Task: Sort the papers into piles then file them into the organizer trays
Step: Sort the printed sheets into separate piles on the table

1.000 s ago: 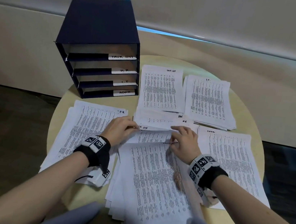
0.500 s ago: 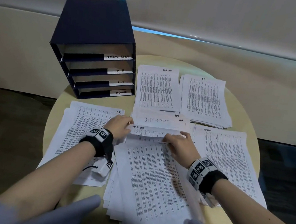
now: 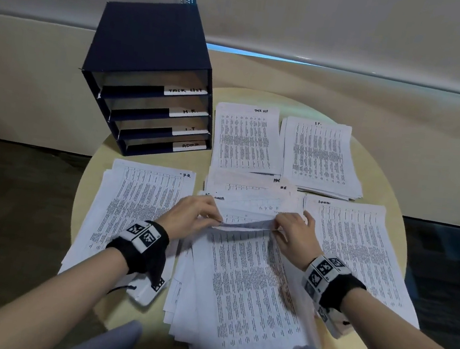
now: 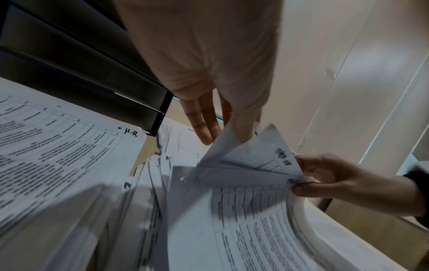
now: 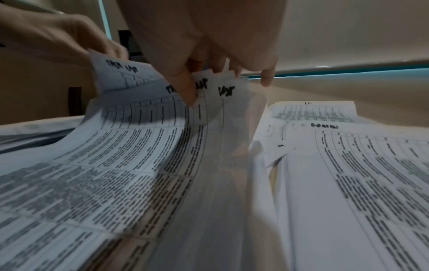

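Navy card organizer (image 3: 150, 55), four labelled trays, stands at the far left of a round pale wooden table (image 3: 390, 192). Sorted white printed piles lie around: H.R. pile (image 3: 143, 198) left, TASK LIST pile (image 3: 246, 138) and I.T. pile (image 3: 322, 154) beyond, ADMIN pile (image 3: 360, 244) right. Left hand (image 3: 191, 216) and right hand (image 3: 295, 234) pinch top sheets of the loose middle stack (image 3: 249, 288), lifting their far edges. Right wrist view reads "TASK LIST" there.
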`<state>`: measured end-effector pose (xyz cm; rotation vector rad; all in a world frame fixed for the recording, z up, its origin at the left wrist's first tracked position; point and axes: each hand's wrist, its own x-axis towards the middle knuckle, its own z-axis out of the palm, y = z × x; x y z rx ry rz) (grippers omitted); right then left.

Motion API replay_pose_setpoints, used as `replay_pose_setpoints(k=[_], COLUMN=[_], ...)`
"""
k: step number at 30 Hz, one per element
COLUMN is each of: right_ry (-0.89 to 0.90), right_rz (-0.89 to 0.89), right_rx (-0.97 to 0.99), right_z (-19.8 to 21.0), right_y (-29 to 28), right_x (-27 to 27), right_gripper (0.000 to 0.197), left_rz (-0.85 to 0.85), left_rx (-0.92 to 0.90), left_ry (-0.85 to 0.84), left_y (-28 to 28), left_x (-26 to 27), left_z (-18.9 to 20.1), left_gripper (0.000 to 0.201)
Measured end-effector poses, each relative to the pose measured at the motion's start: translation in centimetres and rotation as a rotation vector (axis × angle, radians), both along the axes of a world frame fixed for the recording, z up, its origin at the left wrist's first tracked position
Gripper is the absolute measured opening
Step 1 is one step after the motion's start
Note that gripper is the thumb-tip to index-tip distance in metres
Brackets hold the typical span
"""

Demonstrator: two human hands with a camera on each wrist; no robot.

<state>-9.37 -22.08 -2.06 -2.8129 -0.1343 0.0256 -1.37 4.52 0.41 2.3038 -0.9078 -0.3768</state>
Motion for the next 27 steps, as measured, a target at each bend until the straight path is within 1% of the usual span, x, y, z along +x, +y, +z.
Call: replay_pose_setpoints(k=[2, 3, 4, 6, 7, 8, 9, 11, 12, 13, 15, 16, 17, 19, 21, 22, 23, 25, 27], right_ry=[0.065, 0.066, 0.057, 0.059, 0.085, 0.104, 0.112, 0.063, 0.020, -0.016, -0.038, -0.018, 0.025, 0.088, 0.067, 0.032, -0.012, -0.100, -0.132], right_rz=[-0.061, -0.106, -0.150, -0.223, -0.255, -0.269, -0.294, -0.345, -0.386, -0.453, -0.588, -0.621, -0.627, -0.575, -0.534, -0.522, -0.516, -0.494, -0.441], right_rx=[0.069, 0.108, 0.154, 0.304, 0.419, 0.532, 0.610, 0.756, 0.847, 0.946, 1.195, 1.317, 1.401, 1.449, 1.482, 1.526, 1.570, 1.635, 1.650], right_z=[0.2, 0.3, 0.5, 1.0, 1.3, 1.7, 2.2, 3.1, 3.3, 3.7, 4.5, 4.8, 5.4, 6.7, 8.4, 9.3, 10.3, 12.0, 12.9], right_y=[-0.2, -0.4, -0.6, -1.5, -1.9, -2.2, -2.5, -2.7, -2.9, -3.0, -3.3, -3.3, -3.2, -2.8, -1.9, -1.5, -1.0, -0.2, 0.9], right_x=[0.2, 0.4, 0.5, 0.7, 0.8, 0.9, 1.0, 1.3, 1.6, 1.7, 1.9, 2.1, 2.1, 2.3, 2.6, 2.8, 3.0, 3.4, 3.5], right_gripper=[0.012, 0.012, 0.012, 0.015, 0.016, 0.018, 0.018, 0.018, 0.018, 0.024, 0.054, 0.064, 0.066, 0.057, 0.048, 0.043, 0.036, 0.024, 0.021], left_rz=[0.081, 0.156, 0.217, 0.277, 0.305, 0.347, 0.419, 0.566, 0.618, 0.638, 0.650, 0.647, 0.634, 0.608, 0.620, 0.646, 0.660, 0.655, 0.667], left_rx=[-0.039, -0.072, -0.104, -0.077, -0.040, -0.055, -0.142, -0.392, -0.484, -0.562, -0.688, -0.720, -0.729, -0.752, -0.763, -0.764, -0.764, -0.719, -0.669], left_ry=[0.096, 0.184, 0.287, 0.474, 0.540, 0.585, 0.653, 0.786, 0.816, 0.827, 0.801, 0.754, 0.694, 0.560, 0.398, 0.322, 0.259, 0.140, 0.074], left_y=[0.1, 0.1, 0.2, -0.1, -0.4, -0.9, -1.5, -2.3, -2.5, -2.6, -2.8, -3.0, -3.1, -3.5, -4.3, -4.8, -5.3, -6.3, -7.1], left_x=[-0.9, -1.2, -1.7, -2.8, -3.5, -4.2, -4.6, -4.3, -3.8, -3.2, -1.9, -1.3, -0.7, 0.2, 0.5, 0.6, 0.5, -0.1, -0.9], left_z=[0.0, 0.0, 0.0, -0.2, -0.4, -0.7, -1.0, -0.9, -0.7, -0.4, 0.7, 1.6, 2.6, 4.6, 6.4, 6.9, 7.4, 8.1, 8.1], left_gripper=[0.017, 0.026, 0.044, 0.090, 0.100, 0.099, 0.094, 0.086, 0.084, 0.081, 0.065, 0.054, 0.046, 0.035, 0.027, 0.027, 0.032, 0.049, 0.062])
